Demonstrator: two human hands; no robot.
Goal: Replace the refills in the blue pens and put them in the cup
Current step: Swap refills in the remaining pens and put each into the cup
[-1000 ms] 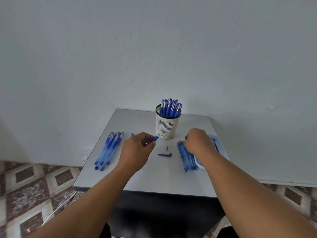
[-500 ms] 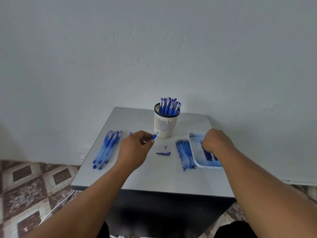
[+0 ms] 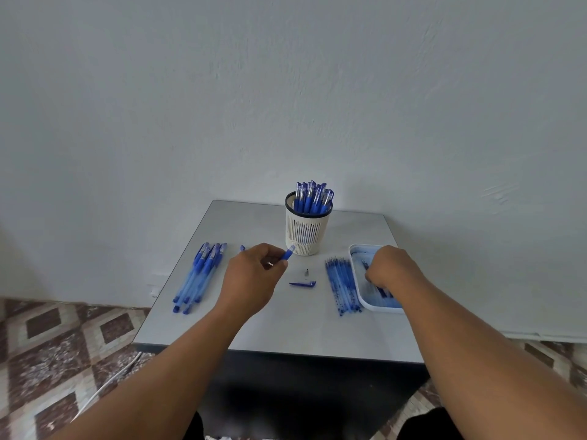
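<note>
Two hands busy: left hand (image 3: pixel 251 277) still pinching the pen barrel (image 3: pixel 287 254), right hand (image 3: pixel 389 268) now curled into the tray (image 3: pixel 355 252), grip unreadable, old refill likely dropped.

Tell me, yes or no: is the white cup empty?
No. The white cup at the back of the table holds a bunch of blue pens standing upright above its rim.
</note>
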